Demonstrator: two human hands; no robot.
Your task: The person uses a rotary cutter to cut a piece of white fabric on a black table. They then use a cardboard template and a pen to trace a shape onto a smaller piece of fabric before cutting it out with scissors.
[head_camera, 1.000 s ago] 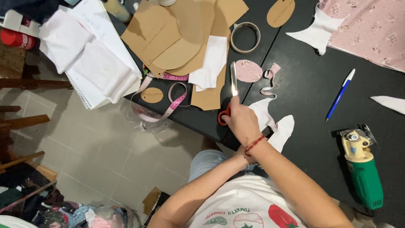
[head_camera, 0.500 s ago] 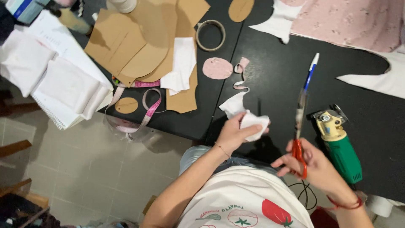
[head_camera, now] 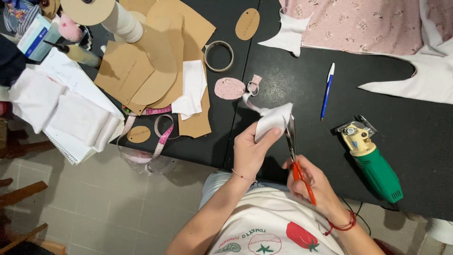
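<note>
1. We note the left hand [head_camera: 249, 152] raised over the near edge of the black tabletop [head_camera: 424, 132], fingers and thumb pinched on a small piece of white fabric [head_camera: 273, 122]. The piece sits above the tabletop, not resting on it.
2. We judge the white fabric light, soft and limp. It folds over the fingers and would droop if held by one corner. A pinch close to the cut line, as shown, looks the sound place to take it, keeping that margin taut.
3. Just right of the fabric, the orange-handled scissors [head_camera: 297, 160] stand nearly upright, blades touching the fabric's right edge. The right hand [head_camera: 314, 186] is closed through the handles. We cannot tell how far the blades are parted.
4. Edges: the near tabletop edge runs directly under both hands, with tiled floor [head_camera: 94, 208] below. A dropped offcut would likely fall there.
5. Room to the left is poor, in our judgement: brown card patterns [head_camera: 155, 61], a pink measuring tape [head_camera: 160, 139] and a tape ring [head_camera: 219, 55] crowd that side.
6. To the right, a blue pen [head_camera: 326, 90] lies near, and a green electric cutter [head_camera: 373, 163] sits just beside the right wrist, its cord trailing. Bare tabletop lies between the pen and the cutter.
</note>
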